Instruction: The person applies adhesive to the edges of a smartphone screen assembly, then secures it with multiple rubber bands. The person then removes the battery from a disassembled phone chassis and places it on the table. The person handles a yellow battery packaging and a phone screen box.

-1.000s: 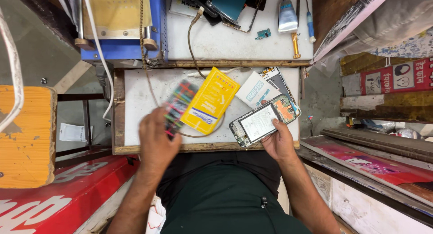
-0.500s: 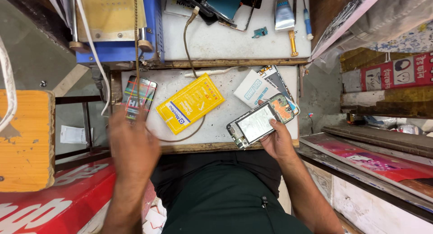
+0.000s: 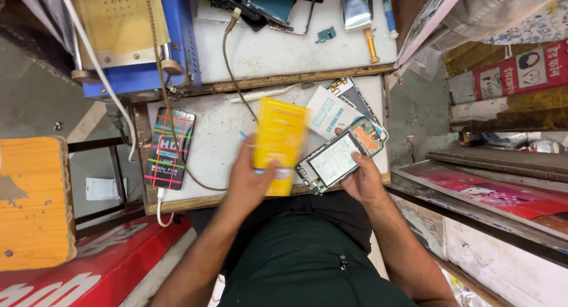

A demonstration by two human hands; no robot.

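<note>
My left hand point(image 3: 247, 181) grips the lower end of a yellow flat packet point(image 3: 279, 136), which stands blurred over the white worktop point(image 3: 216, 138). My right hand point(image 3: 362, 179) holds an opened phone point(image 3: 338, 154) at the worktop's front right; its pale inner plate and circuit board show. A phone with a coloured grid on its screen point(image 3: 170, 148) lies at the worktop's left side with a white cable plugged into its near end.
A white card and another phone part point(image 3: 331, 105) lie behind the opened phone. A blue and yellow machine point(image 3: 127, 34) stands at the back left. Tubes and small tools point(image 3: 361, 11) lie on the rear shelf. An orange stool point(image 3: 32, 200) is at my left.
My left hand set the grid-screen phone down at the worktop's left, then moved right and took hold of the yellow packet, which has turned upright. The right hand kept holding the opened phone.
</note>
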